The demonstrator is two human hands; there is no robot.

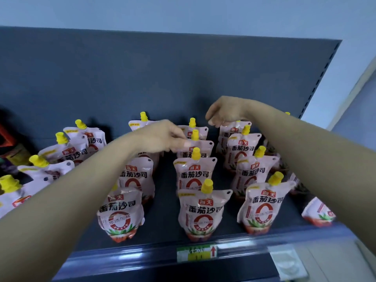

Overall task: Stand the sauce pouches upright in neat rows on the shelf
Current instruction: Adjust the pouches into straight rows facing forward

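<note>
Several pink-and-white sauce pouches with yellow caps stand in rows on the dark shelf [163,202]. In the middle row, the front pouch [201,212] stands upright. My left hand [162,137] reaches over the rows and pinches the top left corner of the second pouch from the back [200,148] in that row. My right hand [223,112] is curled down over the top of the rearmost pouch [234,129] in the right row, hiding its cap. At the left, the pouches [67,151] lean backwards and sideways.
The grey back panel [142,78] rises behind the rows. A price rail with a green-yellow label [196,254] runs along the front edge. Another pouch [317,212] shows partly behind my right forearm. Dark packages [10,145] sit at the far left.
</note>
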